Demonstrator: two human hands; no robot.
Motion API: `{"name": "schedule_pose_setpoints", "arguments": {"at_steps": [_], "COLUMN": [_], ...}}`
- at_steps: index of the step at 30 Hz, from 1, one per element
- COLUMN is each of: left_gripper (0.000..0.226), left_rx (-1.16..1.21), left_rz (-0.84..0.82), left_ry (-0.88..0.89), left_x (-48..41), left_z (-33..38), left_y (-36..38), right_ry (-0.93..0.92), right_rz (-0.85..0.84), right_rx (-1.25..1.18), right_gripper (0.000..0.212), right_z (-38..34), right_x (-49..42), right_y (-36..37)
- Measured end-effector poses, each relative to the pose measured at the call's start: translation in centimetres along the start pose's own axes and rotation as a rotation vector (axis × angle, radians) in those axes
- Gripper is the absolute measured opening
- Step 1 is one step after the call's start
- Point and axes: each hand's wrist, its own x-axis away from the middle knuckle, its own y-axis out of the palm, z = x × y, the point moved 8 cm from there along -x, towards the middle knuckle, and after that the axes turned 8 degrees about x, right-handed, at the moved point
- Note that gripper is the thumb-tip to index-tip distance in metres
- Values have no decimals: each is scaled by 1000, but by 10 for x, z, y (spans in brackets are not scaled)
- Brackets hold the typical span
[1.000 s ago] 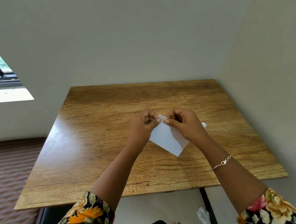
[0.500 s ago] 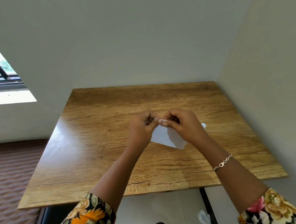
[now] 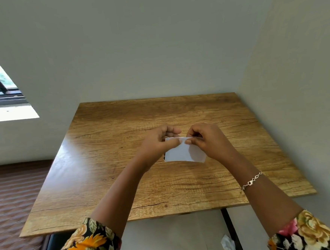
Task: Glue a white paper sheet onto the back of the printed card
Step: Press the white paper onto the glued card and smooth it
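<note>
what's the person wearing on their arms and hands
Both arms wear dark floral sleeves pushed up near the elbows: the left sleeve shows orange and cream flowers with green leaves, the right sleeve cream-gold and pink flowers. A thin silver-coloured chain bracelet circles the right wrist. The left hand and right hand are bare, with no gloves and no rings visible.

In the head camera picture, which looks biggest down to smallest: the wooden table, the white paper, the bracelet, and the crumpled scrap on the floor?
1. Wooden table, by far the largest.
2. White paper, pinched by both hands.
3 and 4. Bracelet and crumpled scrap: both look small and alike, and the scrap lies lower on the floor, so I won't rank them.
</note>
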Motion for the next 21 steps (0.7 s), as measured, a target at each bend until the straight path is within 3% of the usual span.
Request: {"name": "schedule_pose_setpoints", "arguments": {"at_steps": [4,10,14,18,21], "left_gripper": [14,23,14,20,10], "left_rx": [-323,-255,-282,-493,-507], "left_rz": [80,261,172,22,100], "left_ry": [106,74,54,110,147], "left_x": [-5,-4,-3,-3,-5], "left_z": [11,5,4,15,24], "left_y": [2,-15,-11,6,5], "right_ry": [-38,21,23,-36,-58], "right_rz": [-20,81,91,61,72], "right_rx": [20,-147,-161,-55,-68], "right_gripper": [7,11,9,9,9], "right_z": [-11,2,6,-5,-11], "right_x": [-3,-1,0,-2,-3], "right_y": [3,-10,-12,-9,-11]}}
